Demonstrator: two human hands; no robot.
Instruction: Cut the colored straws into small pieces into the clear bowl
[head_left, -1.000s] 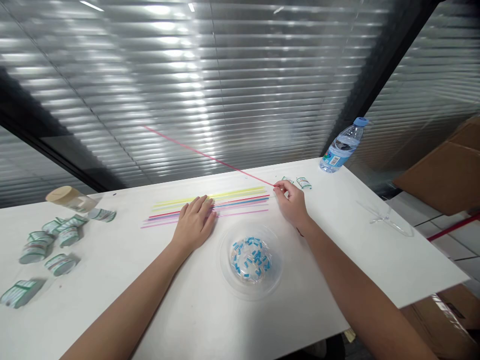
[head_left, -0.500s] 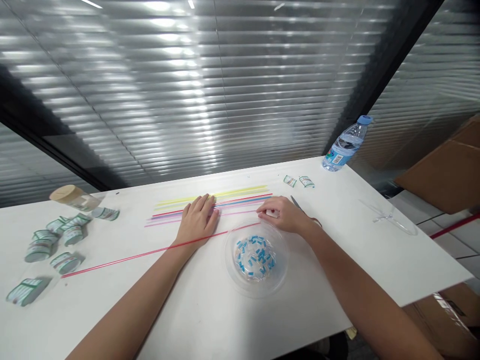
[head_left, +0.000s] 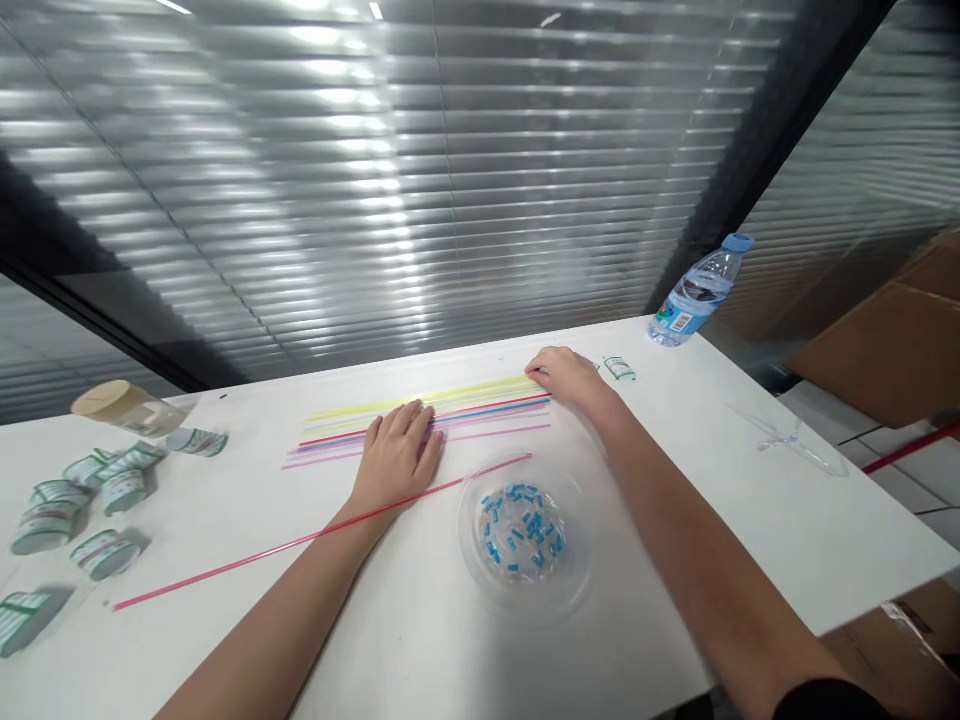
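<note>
My left hand (head_left: 399,452) lies flat with its fingers spread, over a row of long thin coloured straws (head_left: 491,408) on the white table. My right hand (head_left: 564,374) is at the right ends of the yellow straws (head_left: 480,387), thumb and fingertips pinched together there; what sits between the tips is partly hidden. One red straw (head_left: 255,557) lies slantwise across my left wrist, its far end over the rim of a clear plastic bowl (head_left: 469,575). Inside this bowl are many short blue cut pieces (head_left: 534,525).
Several small green-and-white packets (head_left: 105,553) and a clear jar with a tan lid (head_left: 112,400) stand at left. A water bottle (head_left: 694,300) is at the back right, near another packet (head_left: 619,368). A clear looped strip (head_left: 787,440) lies by the right edge. Blinds (head_left: 450,200) hang behind the table.
My right hand has moved up and away, from the near pink straw to the ends of the yellow ones. My left hand stays on the straws. The view has shifted slightly.
</note>
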